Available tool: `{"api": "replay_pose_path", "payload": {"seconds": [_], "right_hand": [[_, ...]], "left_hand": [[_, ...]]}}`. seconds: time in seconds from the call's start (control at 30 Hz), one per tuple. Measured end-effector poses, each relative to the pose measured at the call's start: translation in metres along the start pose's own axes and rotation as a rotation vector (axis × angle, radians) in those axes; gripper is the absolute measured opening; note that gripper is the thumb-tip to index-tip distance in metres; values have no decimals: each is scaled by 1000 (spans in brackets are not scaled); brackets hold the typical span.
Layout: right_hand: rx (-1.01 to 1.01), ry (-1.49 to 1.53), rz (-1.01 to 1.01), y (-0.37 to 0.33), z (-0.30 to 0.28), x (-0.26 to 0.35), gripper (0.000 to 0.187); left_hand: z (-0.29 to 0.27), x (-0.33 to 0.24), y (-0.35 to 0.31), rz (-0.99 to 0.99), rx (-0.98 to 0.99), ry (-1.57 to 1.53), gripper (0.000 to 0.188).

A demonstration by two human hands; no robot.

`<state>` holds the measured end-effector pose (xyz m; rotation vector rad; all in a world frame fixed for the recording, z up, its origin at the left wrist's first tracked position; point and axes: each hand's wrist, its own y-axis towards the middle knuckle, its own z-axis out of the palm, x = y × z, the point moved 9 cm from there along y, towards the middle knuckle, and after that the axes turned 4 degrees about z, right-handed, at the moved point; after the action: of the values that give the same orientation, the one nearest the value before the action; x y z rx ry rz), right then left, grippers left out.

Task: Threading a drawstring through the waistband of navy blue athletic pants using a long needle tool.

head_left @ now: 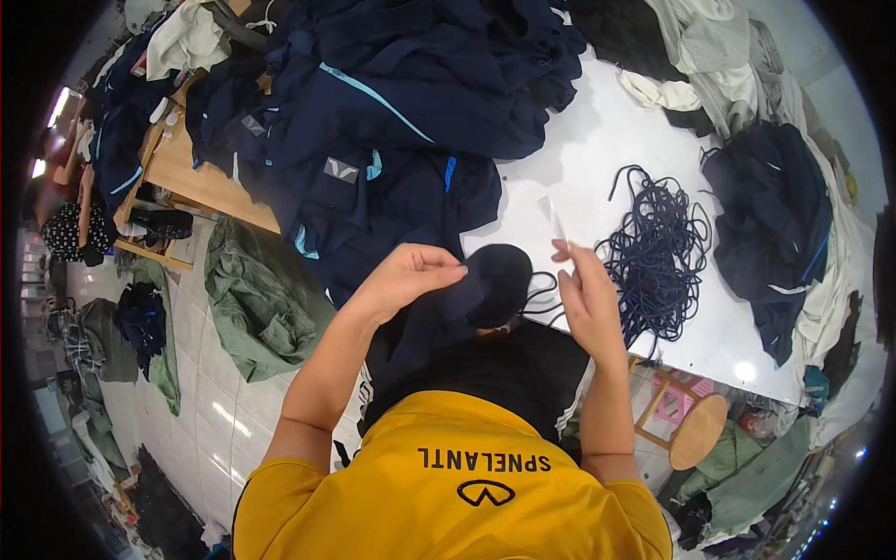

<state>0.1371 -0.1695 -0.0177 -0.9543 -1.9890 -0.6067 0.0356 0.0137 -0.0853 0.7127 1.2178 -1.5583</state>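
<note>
My left hand is closed in a pinch at the edge of a dark navy garment, which hangs over the table's near edge in front of my body. To its right, my right hand has thumb and forefinger pinched on the lower end of a thin, pale, see-through strip that points up and away. A loop of dark cord shows between the garment and my right hand. Just beyond that hand lies a tangled heap of navy cord.
White table; a big pile of navy garments with light blue trim covers its far left. Another navy bundle lies at the right beside pale cloth. A wooden stool stands below right; green cloth lies on the left floor.
</note>
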Motion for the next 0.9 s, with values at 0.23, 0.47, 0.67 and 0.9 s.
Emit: {"api": "replay_pose_path", "payload": {"seconds": [0.23, 0.47, 0.67, 0.9], "right_hand": [[78, -270, -249, -30, -6, 29, 37], [39, -339, -281, -33, -14, 29, 34], [6, -366, -310, -35, -17, 35, 35], [65, -433, -287, -35, -13, 41, 34]], "left_hand": [[5, -12, 5, 26, -28, 76, 15], [15, -9, 3, 16, 20, 153, 15], [18, -8, 5, 12, 23, 174, 14], [18, -3, 4, -25, 9, 238, 15]]}}
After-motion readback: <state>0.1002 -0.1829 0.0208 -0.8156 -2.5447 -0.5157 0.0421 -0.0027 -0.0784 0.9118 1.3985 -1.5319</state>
